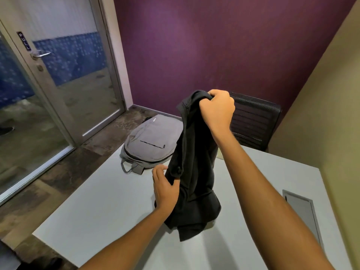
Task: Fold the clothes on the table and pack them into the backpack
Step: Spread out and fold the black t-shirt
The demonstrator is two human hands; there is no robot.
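Because it hangs in loose folds from a single bunched corner, the black garment (191, 172) reads as light, soft and limp; it should offer no stiffness and drape wherever it is let go. Seams, shoulders or hem corners look like the best places to take hold, since a pinch in mid-cloth would only gather more slack. Raised highest, the right hand (217, 110) is clenched around the top edge, and the cloth falls straight below it until its lower end pools on the table (93, 211). Lower down, the left hand (165, 187) pinches the garment's side edge. Beyond the left hand, well apart, lies the grey backpack (152, 141), apparently zipped closed.
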